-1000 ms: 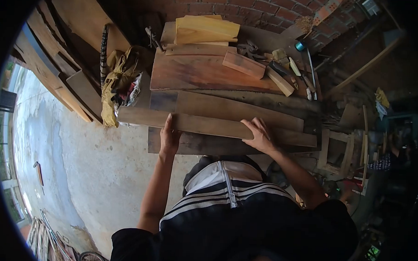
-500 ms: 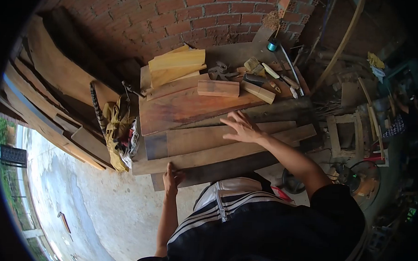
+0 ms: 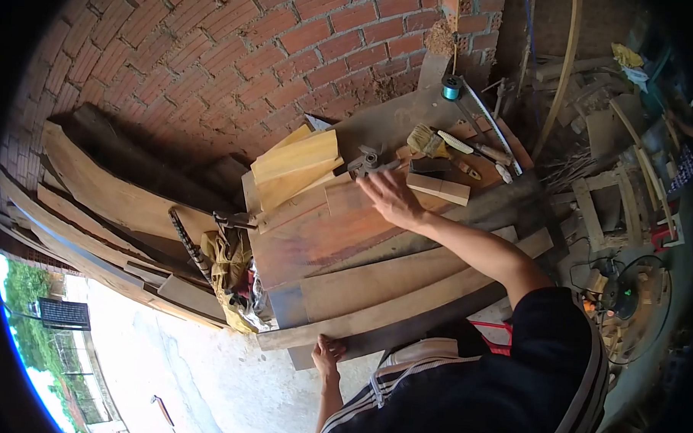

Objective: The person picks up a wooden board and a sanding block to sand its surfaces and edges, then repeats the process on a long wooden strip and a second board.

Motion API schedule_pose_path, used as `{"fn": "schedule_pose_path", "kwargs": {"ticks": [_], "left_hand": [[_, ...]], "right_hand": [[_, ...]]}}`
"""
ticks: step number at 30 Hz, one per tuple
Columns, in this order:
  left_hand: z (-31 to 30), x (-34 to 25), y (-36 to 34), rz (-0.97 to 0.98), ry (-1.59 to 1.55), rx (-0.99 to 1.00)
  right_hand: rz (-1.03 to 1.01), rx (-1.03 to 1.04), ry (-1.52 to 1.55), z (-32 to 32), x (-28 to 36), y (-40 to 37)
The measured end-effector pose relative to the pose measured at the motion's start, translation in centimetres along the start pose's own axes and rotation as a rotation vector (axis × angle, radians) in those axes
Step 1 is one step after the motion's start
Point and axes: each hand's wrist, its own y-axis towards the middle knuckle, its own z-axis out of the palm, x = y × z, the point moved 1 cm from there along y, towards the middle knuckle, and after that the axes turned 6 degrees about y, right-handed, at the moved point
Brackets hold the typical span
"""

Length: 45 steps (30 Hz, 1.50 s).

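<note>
I stand at a workbench stacked with boards. My left hand [image 3: 328, 352] grips the near edge of a long pale plank [image 3: 405, 299] that lies across the front of the bench. My right hand [image 3: 391, 197] reaches forward with fingers spread, flat over a short wooden block on the wide reddish board [image 3: 315, 234]. A second small block [image 3: 439, 188] lies just right of that hand. Whether the right hand grips the block under it, I cannot tell.
Yellow planks [image 3: 296, 165] are stacked at the bench's back left. A brush [image 3: 425, 140], a spool [image 3: 451, 87] and hand tools lie at the back right. A brick wall [image 3: 215, 51] stands behind; boards lean at left. A yellow rag [image 3: 230, 273] hangs off the bench's left end.
My right hand has left the front plank and reached forward onto the reddish board. My left hand stays on the plank's near edge. My head has tilted up toward the wall.
</note>
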Motion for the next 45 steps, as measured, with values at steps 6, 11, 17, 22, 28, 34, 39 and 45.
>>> {"fn": "schedule_pose_path", "kwargs": {"ticks": [6, 11, 17, 22, 28, 34, 39, 45], "left_hand": [[0.7, -0.7, -1.6, -0.027, 0.033, -0.115], [0.9, -1.1, -2.1, -0.065, 0.034, -0.154], [1.3, -0.4, -2.1, -0.063, 0.042, -0.193], [1.0, -0.9, -2.3, -0.086, 0.041, -0.127], [0.7, -1.1, -2.4, -0.094, 0.057, -0.084], [-0.1, -0.8, -1.4, -0.024, 0.100, -0.008], [-1.7, -1.2, -0.3, -0.004, 0.144, 0.146], [-4.3, -3.0, 0.1, -0.061, 0.120, 0.474]], "right_hand": [[0.107, -0.294, -0.067, 0.5, -13.8, 7.9], [0.248, -0.034, -0.096, 6.1, -21.1, 9.0], [0.211, -0.194, 0.045, 6.9, -20.9, 6.3], [0.344, -0.367, 0.200, -1.1, -17.3, 0.3], [0.611, -0.318, -0.025, -6.0, -15.1, -12.1], [0.431, -0.165, -0.148, -7.6, -11.3, -10.7], [0.586, 0.115, -0.133, -3.3, -13.0, -8.0], [0.696, 0.158, -0.114, -2.3, -11.7, -7.0]]}}
